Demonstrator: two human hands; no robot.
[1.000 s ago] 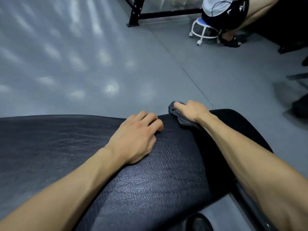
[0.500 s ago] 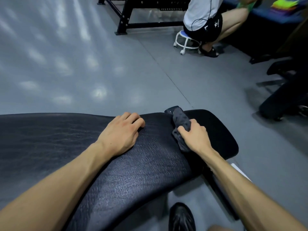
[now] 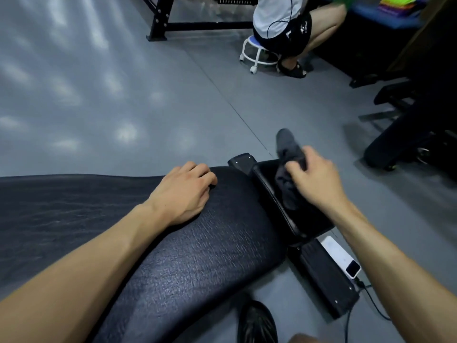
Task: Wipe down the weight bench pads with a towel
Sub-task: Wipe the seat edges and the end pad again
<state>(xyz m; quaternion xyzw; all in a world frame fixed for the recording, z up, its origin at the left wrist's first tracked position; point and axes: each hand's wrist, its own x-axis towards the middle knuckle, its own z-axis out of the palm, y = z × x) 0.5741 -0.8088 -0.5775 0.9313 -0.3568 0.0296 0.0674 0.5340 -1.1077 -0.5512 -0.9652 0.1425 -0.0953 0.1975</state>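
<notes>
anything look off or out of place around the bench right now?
One thing: a white device with a cable lies on the floor beside the bench's base bar, near the wiper's shoe, a possible trip hazard. The pads look intact; the towel sits in the right hand.

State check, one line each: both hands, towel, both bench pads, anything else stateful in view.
Left hand: empty, resting palm down on the long pad.
Right hand: closed on the towel.
Towel: bunched, one end on the small pad, other end raised; blurred.
Long pad: bare apart from the left hand.
Small pad: tilted, towel on it.
Stool: occupied by a seated person.
</notes>
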